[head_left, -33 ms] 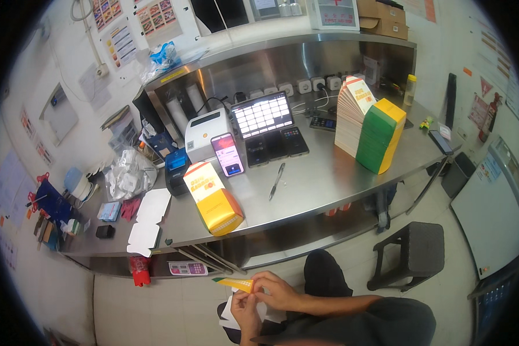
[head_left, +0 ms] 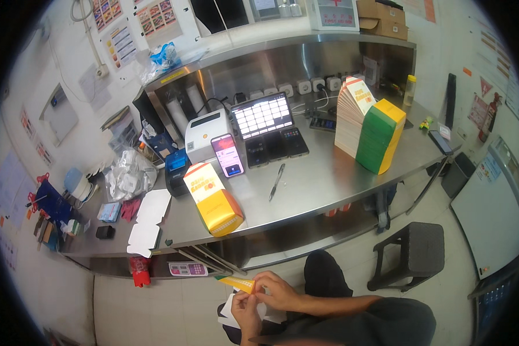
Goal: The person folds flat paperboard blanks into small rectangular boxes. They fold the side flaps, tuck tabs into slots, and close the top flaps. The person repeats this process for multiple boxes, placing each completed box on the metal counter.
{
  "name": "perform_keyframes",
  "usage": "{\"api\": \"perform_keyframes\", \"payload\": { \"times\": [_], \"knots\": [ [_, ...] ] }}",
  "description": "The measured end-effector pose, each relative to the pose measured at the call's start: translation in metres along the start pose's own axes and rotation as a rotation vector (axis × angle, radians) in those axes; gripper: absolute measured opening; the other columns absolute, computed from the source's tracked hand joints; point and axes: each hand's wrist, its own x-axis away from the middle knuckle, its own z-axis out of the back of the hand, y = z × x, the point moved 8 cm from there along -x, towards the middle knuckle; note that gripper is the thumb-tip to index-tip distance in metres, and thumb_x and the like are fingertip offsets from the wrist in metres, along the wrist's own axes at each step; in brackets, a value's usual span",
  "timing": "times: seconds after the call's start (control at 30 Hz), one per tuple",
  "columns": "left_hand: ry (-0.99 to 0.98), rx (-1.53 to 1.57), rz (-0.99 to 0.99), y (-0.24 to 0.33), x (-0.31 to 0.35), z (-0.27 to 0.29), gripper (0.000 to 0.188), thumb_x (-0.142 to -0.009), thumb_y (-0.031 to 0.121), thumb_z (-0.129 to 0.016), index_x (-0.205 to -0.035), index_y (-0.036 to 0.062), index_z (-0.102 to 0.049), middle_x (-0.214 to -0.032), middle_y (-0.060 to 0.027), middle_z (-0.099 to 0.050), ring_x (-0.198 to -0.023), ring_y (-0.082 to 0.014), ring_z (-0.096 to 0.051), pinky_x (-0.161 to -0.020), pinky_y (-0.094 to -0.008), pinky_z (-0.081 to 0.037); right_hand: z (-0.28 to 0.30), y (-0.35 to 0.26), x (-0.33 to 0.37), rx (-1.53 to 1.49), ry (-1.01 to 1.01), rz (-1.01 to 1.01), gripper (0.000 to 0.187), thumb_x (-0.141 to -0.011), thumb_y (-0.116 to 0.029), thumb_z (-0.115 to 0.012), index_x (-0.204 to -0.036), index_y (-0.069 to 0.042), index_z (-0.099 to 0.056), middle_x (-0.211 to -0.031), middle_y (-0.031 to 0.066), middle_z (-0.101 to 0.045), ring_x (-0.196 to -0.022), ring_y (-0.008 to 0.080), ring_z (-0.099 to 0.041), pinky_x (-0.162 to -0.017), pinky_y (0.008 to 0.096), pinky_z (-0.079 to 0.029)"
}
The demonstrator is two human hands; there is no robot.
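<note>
Both hands, left [head_left: 245, 308] and right [head_left: 277, 294], pinch a flat yellow carton [head_left: 235, 282] below the worktop's [head_left: 323, 179] front edge. Folded box [head_left: 216, 199] stands near that edge, closed. The carton's tip sits slightly lower than before.

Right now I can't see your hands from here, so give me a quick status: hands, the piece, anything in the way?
Left hand and right hand both pinch the flat orange carton piece. Held low before the steel counter. Nothing between.

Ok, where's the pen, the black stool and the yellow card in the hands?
pen [head_left: 277, 181], head view, middle of its barrel
black stool [head_left: 419, 238], head view, seat top
yellow card [head_left: 237, 282], head view, its flat middle
</note>
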Motion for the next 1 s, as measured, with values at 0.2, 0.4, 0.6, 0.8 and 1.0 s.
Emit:
{"api": "perform_keyframes", "payload": {
  "times": [0.2,0.4,0.6,0.8,1.0],
  "knots": [
    [0.036,-0.216,0.081,-0.015,0.010,0.014,0.021,-0.092,-0.005,-0.076,-0.105,0.0000,-0.061,-0.110,-0.0136,-0.071,-0.099,-0.0183,-0.069,-0.087,-0.0313,-0.057,-0.009,0.057,0.023,-0.197,-0.081,-0.362,0.033,-0.096,-0.012,-0.073,-0.125,-0.002,-0.061,-0.123,0.0131,-0.066,-0.102,0.0254,-0.069,-0.092,0.0377,-0.056],
    [-0.070,-0.877,-0.135,0.019,0.028,0.009,0.015,-0.082,-0.007,-0.076,-0.088,0.0019,-0.066,-0.090,-0.0111,-0.072,-0.085,-0.0205,-0.070,-0.077,-0.0329,-0.057,-0.003,0.119,0.036,-0.416,-0.101,-0.854,0.049,-0.106,-0.041,-0.062,-0.136,-0.003,-0.060,-0.121,0.0115,-0.069,-0.100,0.0221,-0.071,-0.086,0.0361,-0.058],
    [-0.207,-1.184,-0.471,0.045,0.044,0.002,0.022,-0.068,-0.012,-0.067,-0.083,0.0025,-0.060,-0.090,-0.0146,-0.071,-0.090,-0.0360,-0.069,-0.086,-0.0418,-0.054,-0.001,0.106,0.038,-0.487,-0.197,-1.072,0.060,-0.108,-0.049,-0.055,-0.137,0.003,-0.061,-0.115,0.0152,-0.072,-0.087,0.0236,-0.074,-0.070,0.0369,-0.063],
    [-0.242,-1.270,-0.525,0.041,0.050,0.014,0.025,-0.072,-0.011,-0.068,-0.094,0.0001,-0.063,-0.099,-0.0177,-0.068,-0.100,-0.0403,-0.066,-0.089,-0.0469,-0.054,-0.015,0.093,0.041,-0.475,-0.235,-1.028,0.037,-0.108,-0.028,-0.060,-0.126,0.003,-0.067,-0.103,0.0118,-0.074,-0.087,0.0195,-0.072,-0.069,0.0349,-0.062],
    [-0.304,-1.334,-0.260,0.012,0.043,0.021,0.037,-0.073,-0.007,-0.072,-0.107,0.0028,-0.064,-0.115,-0.0173,-0.064,-0.116,-0.0411,-0.058,-0.100,-0.0529,-0.048,-0.018,0.096,0.054,-0.455,-0.190,-1.050,0.035,-0.106,-0.026,-0.062,-0.125,0.003,-0.067,-0.102,0.0105,-0.073,-0.088,0.0186,-0.072,-0.068,0.0337,-0.063]
  ]
}}
